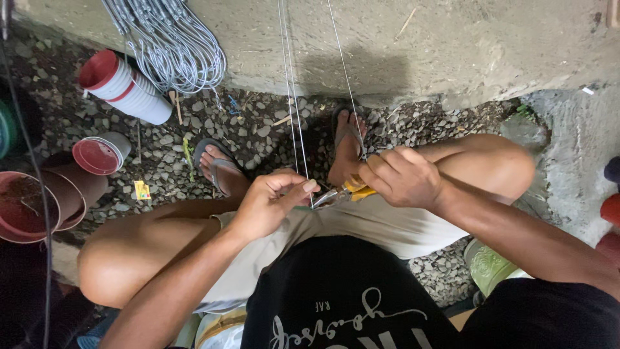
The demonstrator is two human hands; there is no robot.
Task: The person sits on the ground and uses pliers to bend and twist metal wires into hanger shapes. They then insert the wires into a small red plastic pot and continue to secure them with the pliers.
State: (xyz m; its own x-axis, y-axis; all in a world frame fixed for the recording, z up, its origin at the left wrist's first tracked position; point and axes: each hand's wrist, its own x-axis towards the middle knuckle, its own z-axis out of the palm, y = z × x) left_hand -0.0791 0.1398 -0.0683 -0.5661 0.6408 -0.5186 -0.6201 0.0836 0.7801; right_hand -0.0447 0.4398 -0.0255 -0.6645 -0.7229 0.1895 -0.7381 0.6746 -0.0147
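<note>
You are sitting low with your knees apart, looking down at your two hands. Your left hand (268,203) is curled, and its thumb and fingers pinch the thin wires (294,110) that run up and away from you toward the grey concrete wall (420,45). Your right hand (400,178) is closed tight around the pliers (345,192), which have yellow handles. The metal tip of the pliers points toward your left hand and sits just beside the wires, right by your left thumb. Both hands are close together, above your lap and your light shorts (361,223).

One more wire (345,77) slants up from near your right hand to the wall.

Your feet are in sandals on the gravel (258,129). The left foot (219,169) is near your left hand, and the right foot (345,145) is just behind your right hand.

A bundle of bent wire hooks (171,42) leans at the wall, up and to your left. Just beside it lies a stack of white cups with red insides (126,87). A smaller cup stack (100,154) lies below that. Brown plant pots (39,203) sit at the left edge. A small yellow scrap (142,190) lies on the gravel near your left knee.
</note>
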